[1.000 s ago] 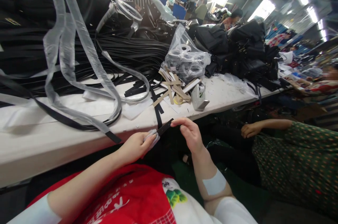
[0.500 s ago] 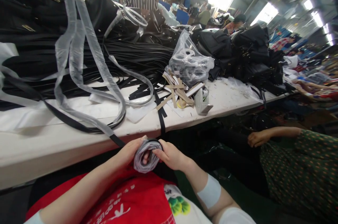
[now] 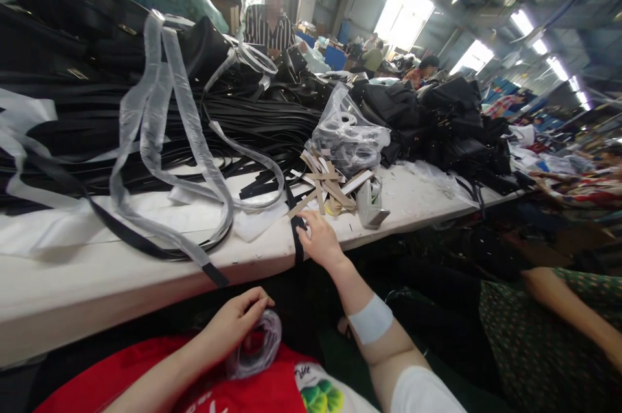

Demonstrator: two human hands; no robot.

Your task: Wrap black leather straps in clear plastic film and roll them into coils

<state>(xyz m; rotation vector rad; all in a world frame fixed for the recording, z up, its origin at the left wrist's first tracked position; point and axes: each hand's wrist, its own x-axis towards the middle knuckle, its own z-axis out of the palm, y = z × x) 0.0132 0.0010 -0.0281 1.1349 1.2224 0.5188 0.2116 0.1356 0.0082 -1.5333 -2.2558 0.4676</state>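
Observation:
In the head view my left hand (image 3: 243,317) grips a coiled strap wrapped in clear plastic (image 3: 272,342), held low against the red apron. The coil's middle is partly hidden by the hand. My right hand (image 3: 319,241) is stretched out over the table's front edge, thumb and forefinger apart. Its fingertips are at a black strap (image 3: 297,244) that hangs over the edge, just below a pile of brown and white strips (image 3: 324,186). A grey tape dispenser (image 3: 372,205) stands to the right of that hand.
Plastic-wrapped straps (image 3: 189,121) loop across the white table (image 3: 272,251) at left, before a heap of black straps (image 3: 272,118). Behind the strips lies a clear bag of rolls (image 3: 347,134). Black bags (image 3: 451,115) are piled farther right. A co-worker's patterned sleeve (image 3: 539,335) is at right.
My right hand has left the coil and moved up and forward to the table edge. The coil stays in my left hand, slightly lower. The co-worker's arm at right has shifted.

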